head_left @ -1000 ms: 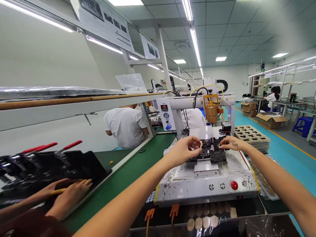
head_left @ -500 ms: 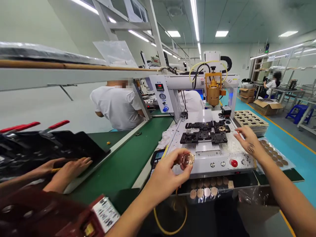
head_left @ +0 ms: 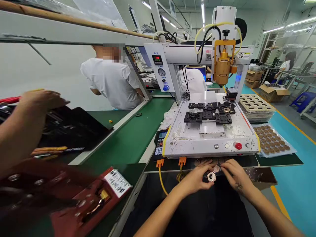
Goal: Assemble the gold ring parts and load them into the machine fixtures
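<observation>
My left hand (head_left: 199, 177) grips a small round metal ring part (head_left: 211, 177) between thumb and fingers, low in front of the machine. Close on its right, my right hand (head_left: 234, 173) has its fingers pinched at a round copper-coloured disc (head_left: 216, 169), beside the ring part. More discs lie partly hidden behind my hands on the dark table edge. On the white machine bed (head_left: 177, 138) sit black fixtures (head_left: 209, 114), and another ring part (head_left: 226, 110) rests in the right one.
A brass-coloured dispensing head (head_left: 223, 70) hangs over the bed. Discs on a sheet (head_left: 271, 140) and stacked trays (head_left: 256, 107) stand right. A green belt (head_left: 128, 141), red fixture (head_left: 108, 194) and a co-worker's arm (head_left: 27, 121) are left.
The view has tilted down. My left hand has carried the ring part down from the machine's front. My right hand has come from the bed's right side to the discs and closed on one.
</observation>
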Available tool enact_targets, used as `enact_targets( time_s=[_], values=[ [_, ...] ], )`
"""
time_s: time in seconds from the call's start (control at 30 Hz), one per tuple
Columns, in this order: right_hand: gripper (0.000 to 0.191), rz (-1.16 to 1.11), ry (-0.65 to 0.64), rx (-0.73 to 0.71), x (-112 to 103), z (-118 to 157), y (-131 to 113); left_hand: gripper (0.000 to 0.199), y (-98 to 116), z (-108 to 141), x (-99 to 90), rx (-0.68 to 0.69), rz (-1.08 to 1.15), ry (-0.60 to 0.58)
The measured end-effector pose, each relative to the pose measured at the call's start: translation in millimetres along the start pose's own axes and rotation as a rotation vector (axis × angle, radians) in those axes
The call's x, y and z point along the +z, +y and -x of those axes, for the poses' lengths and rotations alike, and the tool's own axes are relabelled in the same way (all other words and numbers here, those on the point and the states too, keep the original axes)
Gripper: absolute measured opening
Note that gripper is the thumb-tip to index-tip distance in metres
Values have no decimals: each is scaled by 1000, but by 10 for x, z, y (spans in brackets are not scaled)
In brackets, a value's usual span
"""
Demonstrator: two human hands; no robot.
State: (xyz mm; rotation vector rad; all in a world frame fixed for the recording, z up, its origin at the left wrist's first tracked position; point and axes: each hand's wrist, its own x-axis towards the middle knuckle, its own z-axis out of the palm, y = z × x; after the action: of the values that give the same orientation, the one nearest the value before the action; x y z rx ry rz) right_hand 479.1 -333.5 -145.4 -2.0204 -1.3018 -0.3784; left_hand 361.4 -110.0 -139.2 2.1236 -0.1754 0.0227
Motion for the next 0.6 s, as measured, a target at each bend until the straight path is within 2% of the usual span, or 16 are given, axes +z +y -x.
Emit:
enact_targets(
  time_s=[0.07,0.17,0.3,0.4,0.6],
  values=[
    [14,6,-68,-14,214,25,-52,38,-57,9,12,9,6,-2],
    [15,34,-111,-21,370,46,3,38,-61,19,17,4,14,-4],
    [16,22,-136,-73,401,81,117,37,-25,4,15,-31,9,-19],
    [19,-11,-103,-108,453,142,181,35,-6,-13,-7,-46,8,-56],
    [27,-153,-20,-144,536,444,169,36,32,-30,-55,-59,-1,-82]
  ],
)
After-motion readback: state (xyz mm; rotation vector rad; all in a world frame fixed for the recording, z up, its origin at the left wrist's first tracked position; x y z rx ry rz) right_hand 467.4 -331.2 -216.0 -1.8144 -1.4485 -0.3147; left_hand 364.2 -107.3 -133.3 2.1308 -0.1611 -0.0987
